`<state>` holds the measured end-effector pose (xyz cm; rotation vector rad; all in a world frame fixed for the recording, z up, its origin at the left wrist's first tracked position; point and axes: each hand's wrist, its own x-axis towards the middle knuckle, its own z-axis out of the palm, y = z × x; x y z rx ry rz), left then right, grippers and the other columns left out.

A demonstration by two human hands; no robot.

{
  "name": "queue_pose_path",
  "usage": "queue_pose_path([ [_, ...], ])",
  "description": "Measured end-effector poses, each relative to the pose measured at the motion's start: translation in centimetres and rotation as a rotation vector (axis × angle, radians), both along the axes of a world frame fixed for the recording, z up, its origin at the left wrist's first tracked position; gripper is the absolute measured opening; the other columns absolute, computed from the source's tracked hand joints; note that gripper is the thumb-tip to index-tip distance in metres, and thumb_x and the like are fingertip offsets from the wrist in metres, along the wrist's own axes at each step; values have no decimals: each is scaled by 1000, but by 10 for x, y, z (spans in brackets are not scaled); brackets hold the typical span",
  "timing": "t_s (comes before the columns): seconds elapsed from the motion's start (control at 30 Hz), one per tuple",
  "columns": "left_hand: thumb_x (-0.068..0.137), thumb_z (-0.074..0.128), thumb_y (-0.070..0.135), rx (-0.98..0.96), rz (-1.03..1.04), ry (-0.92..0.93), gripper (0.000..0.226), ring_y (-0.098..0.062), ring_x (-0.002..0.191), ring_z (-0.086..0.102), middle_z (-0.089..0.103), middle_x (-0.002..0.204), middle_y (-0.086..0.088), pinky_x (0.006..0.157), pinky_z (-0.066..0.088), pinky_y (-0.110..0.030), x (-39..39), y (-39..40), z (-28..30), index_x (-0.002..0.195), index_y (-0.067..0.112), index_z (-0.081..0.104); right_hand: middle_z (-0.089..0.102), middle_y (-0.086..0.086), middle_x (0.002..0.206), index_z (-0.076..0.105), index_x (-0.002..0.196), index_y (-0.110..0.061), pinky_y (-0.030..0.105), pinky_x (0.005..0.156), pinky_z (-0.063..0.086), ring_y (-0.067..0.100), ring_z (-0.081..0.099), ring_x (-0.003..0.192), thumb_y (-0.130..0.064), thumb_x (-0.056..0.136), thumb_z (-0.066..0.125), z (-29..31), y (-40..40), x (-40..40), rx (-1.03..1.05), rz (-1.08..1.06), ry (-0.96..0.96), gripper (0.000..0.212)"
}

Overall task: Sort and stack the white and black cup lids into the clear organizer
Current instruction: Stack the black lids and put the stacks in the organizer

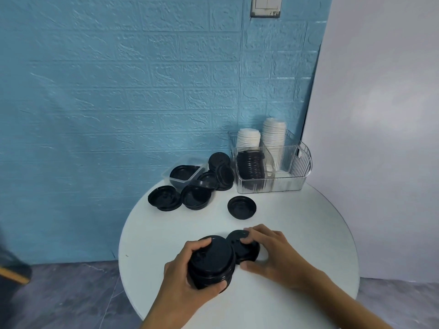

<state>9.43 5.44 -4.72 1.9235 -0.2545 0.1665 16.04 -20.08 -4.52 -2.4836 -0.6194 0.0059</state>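
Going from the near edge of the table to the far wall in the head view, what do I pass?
Left hand gripping a stack of black lids → lone black lid → loose pile of black lids → clear organizer → white lid stacks at its back.

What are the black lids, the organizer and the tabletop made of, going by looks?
Black lids: likely thin moulded plastic, semi-gloss; pressed ridges and soft highlights.
Clear organizer: rigid transparent plastic, probably acrylic or similar; ribbed walls, contents show through.
Table: smooth white top, matte to satin; material underneath unclear.
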Motion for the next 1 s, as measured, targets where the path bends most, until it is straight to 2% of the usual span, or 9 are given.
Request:
queue_pose_path([
  [0.13, 51, 90, 43, 10, -2, -4, 76, -7, 109, 70, 73, 113, 22, 91, 50, -11, 1, 1, 0, 117, 61, 57, 26, -34, 155, 49, 139, -45, 11, 109, 20, -12, 26, 139, -77, 83, 49, -1, 1, -11, -109, -46, -87, 64],
  [0.23, 51, 89, 45, 19, -4, -9, 77, -7, 111, 69, 73, 114, 22, 94, 49, -13, 1, 1, -1, 117, 63, 55, 20, -37, 153, 48, 143, -48, 12, 112, 19, -17, 9, 144, -79, 85, 44, -4, 1, -17, -51, -66, -77, 66],
  [0.37, 51, 90, 44, 22, -4, -11, 77, -7, 109, 70, 73, 112, 22, 94, 51, -15, 2, 1, -2, 119, 61, 55, 49, -33, 140, 70, 120, -42, 24, 111, 39, -11, 46, 129, -62, 84, 66, 3, 2, -10, 173, -103, 9, 42],
  [0.5, 51, 91, 42, 16, -13, -2, 78, -7, 108, 70, 73, 112, 21, 94, 53, -17, 3, 3, -3, 119, 59, 56, 53, -26, 134, 69, 117, -44, 23, 105, 42, -4, 52, 125, -70, 80, 66, 19, 7, 14, 343, -121, -14, 45],
  [0.6, 51, 90, 43, 18, -13, 3, 77, -5, 107, 70, 72, 112, 23, 93, 52, -15, 4, 3, -3, 118, 60, 56, 48, -13, 146, 60, 136, -33, 32, 114, 37, 8, 45, 134, -49, 92, 65, 27, 11, 47, 150, -193, -149, 46],
  [0.7, 48, 88, 45, 20, 1, -7, 78, -1, 103, 71, 73, 110, 25, 89, 50, -9, 4, 2, -1, 116, 64, 55, 37, -3, 157, 45, 150, -28, 41, 118, 30, 21, 38, 141, -52, 92, 63, 27, 21, 72, -54, -183, -91, 66],
  [0.8, 46, 87, 46, 26, -3, -8, 79, -2, 103, 71, 73, 110, 26, 92, 54, -17, 5, 2, 1, 114, 67, 53, 39, -2, 155, 42, 151, -29, 41, 117, 31, 24, 41, 138, -68, 85, 60, 19, 27, 82, -116, -196, -15, 79],
  [0.87, 45, 88, 47, 19, -10, -10, 79, -1, 103, 71, 74, 110, 26, 92, 52, -14, 6, 3, 3, 113, 68, 53, 42, -3, 152, 45, 149, -28, 40, 116, 31, 23, 43, 136, -73, 81, 58, 14, 29, 85, -158, -207, -9, 82],
  [1.0, 44, 90, 45, -2, -29, -3, 80, 1, 107, 70, 73, 113, 25, 95, 50, -12, 5, 4, 4, 112, 68, 55, 53, -1, 138, 54, 140, -24, 37, 107, 41, 22, 53, 122, -60, 81, 64, 14, 31, 93, -146, -250, -46, 70],
])
